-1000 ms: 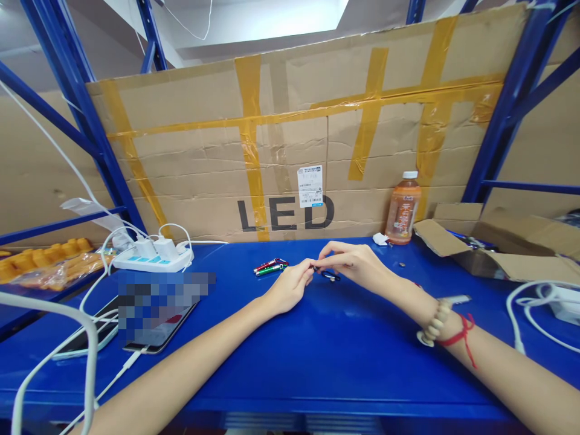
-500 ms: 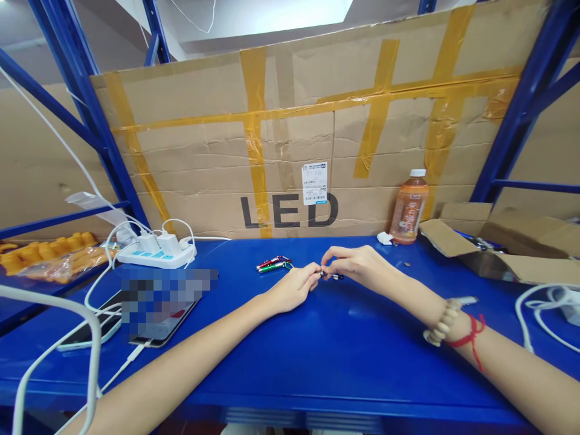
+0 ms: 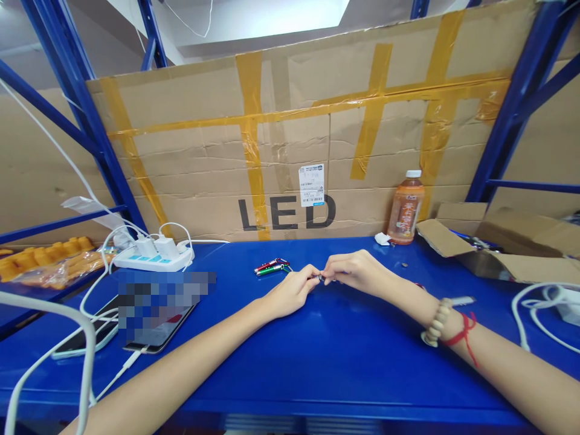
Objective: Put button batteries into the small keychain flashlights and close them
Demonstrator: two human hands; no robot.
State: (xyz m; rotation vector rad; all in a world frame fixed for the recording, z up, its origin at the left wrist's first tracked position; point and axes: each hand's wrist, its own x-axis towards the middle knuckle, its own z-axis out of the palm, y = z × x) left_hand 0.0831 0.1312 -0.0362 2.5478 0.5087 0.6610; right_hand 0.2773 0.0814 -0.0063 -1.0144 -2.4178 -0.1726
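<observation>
Both my hands meet over the middle of the blue shelf top. My left hand and my right hand pinch together on a small dark object, too small to name, just above the surface. Just left of my fingertips lie small red and green pen-like sticks in a loose bunch. My right wrist wears a bead bracelet and a red string.
A taped cardboard sheet marked LED closes the back. An orange drink bottle and an open cardboard box stand at the right. A white power strip, phones and white cables lie at the sides.
My right hand's fingers have lowered and closed tighter against my left fingertips around the small object. The arms have barely shifted.
</observation>
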